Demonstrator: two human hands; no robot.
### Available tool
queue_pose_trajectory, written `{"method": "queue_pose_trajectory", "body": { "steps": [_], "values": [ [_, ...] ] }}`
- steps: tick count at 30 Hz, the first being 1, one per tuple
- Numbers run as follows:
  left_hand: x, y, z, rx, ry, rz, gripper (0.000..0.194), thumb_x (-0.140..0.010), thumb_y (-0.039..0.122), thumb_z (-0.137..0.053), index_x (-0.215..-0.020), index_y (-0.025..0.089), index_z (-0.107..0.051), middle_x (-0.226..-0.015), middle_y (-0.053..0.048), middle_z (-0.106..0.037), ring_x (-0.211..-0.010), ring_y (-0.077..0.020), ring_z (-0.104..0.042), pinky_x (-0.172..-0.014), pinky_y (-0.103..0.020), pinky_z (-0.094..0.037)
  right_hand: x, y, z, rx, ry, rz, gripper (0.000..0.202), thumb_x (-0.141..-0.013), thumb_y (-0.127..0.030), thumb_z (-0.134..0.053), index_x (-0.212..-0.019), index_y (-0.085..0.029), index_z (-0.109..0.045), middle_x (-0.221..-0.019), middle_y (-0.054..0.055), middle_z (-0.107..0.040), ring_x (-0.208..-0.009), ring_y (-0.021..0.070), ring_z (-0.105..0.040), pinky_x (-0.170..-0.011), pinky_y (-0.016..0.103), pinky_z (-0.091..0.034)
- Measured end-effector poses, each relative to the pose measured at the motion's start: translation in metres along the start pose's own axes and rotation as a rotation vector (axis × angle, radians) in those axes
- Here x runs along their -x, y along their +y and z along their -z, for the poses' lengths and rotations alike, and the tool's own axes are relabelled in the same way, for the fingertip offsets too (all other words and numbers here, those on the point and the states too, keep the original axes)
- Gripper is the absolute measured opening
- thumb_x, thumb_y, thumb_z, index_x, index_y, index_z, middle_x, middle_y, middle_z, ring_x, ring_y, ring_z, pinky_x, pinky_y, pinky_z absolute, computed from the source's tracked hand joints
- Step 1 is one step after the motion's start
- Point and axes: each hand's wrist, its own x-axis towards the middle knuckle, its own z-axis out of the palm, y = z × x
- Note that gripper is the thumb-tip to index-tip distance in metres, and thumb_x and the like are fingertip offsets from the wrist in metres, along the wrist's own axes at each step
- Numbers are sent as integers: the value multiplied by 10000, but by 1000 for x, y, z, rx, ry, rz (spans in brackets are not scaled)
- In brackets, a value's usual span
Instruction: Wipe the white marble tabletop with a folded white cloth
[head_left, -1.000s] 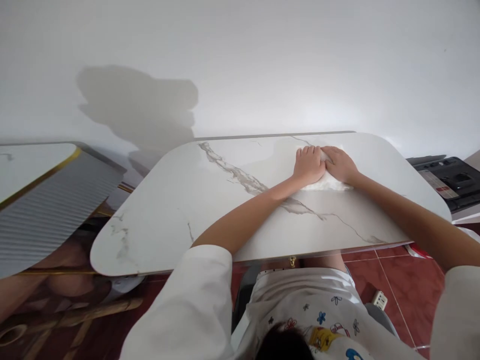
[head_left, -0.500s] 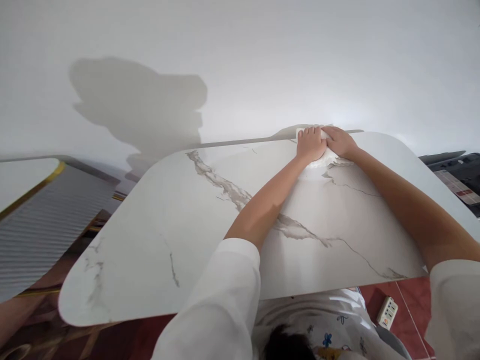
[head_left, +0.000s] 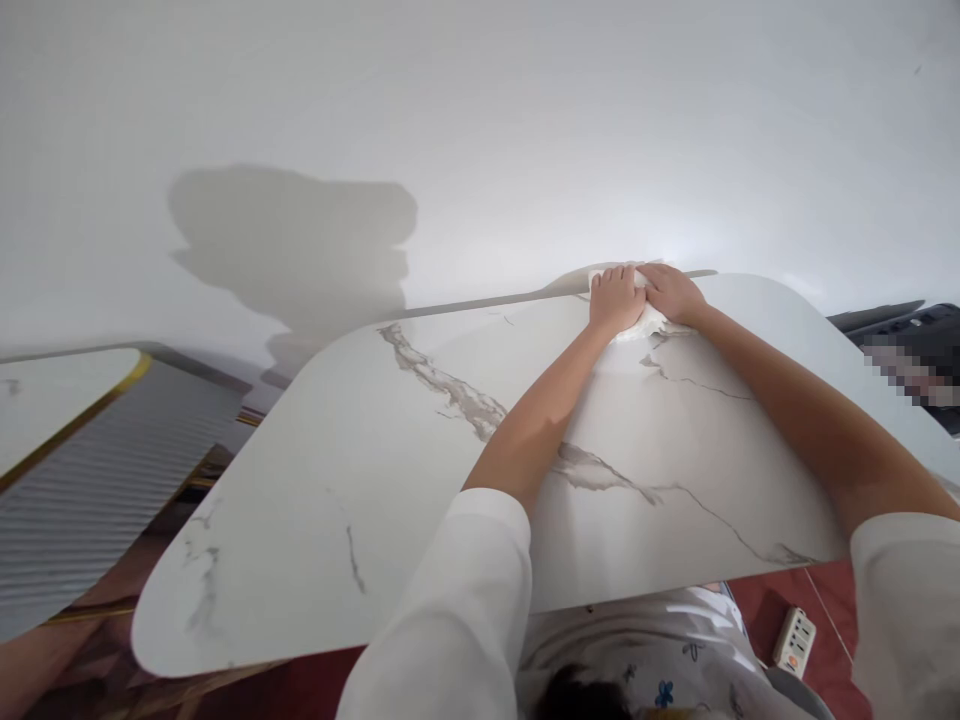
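Note:
A white table with grey-brown marble veins reaches to the wall. Near its far edge, right of the middle, my left hand presses down on a crumpled white cloth, its fingers bent over the cloth's far side. Just to the right, my right hand lies on the same cloth, its fingertips touching the left hand. Most of the cloth is hidden under both hands; its ruffled near edge shows below them.
A ribbed grey cabinet with gold trim stands at the left. Dark gear is past the table's right end. A power strip lies on the red floor. Someone's dark hair shows at the bottom.
The whole view has shifted, with the table and cabinet lower in the picture. Both hands remain on the cloth at the far edge, with little movement over the table.

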Motion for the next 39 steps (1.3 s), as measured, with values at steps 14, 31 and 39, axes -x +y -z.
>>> {"method": "queue_pose_trajectory", "body": {
  "steps": [14,31,39],
  "values": [
    [81,28,21,-21,9,-44,433,-956,201,-325,-1360,126,-462,-1365,-123,-547,-1302,-271,-438,-1129,-428,-281,74,-49,21,80,6,16,531,-890,-231,-304,-1362,-98,-507,-1406,157,-561,-1323,292,-485,-1124,493,-371],
    [231,66,56,36,-58,-105,520,-924,259,-382,-1413,82,-385,-1486,-181,-445,-1396,-325,-362,-1163,-502,-251,220,-145,68,111,8,101,519,-957,-252,-270,-1406,-67,-453,-1434,171,-525,-1352,299,-446,-1128,505,-388],
    [239,77,64,50,-133,-74,556,-894,236,-388,-1427,80,-367,-1473,-184,-448,-1386,-316,-361,-1166,-518,-240,226,-145,74,62,-33,100,505,-919,-237,-334,-1384,-103,-479,-1405,145,-558,-1327,293,-476,-1113,495,-408]
  ]
}}
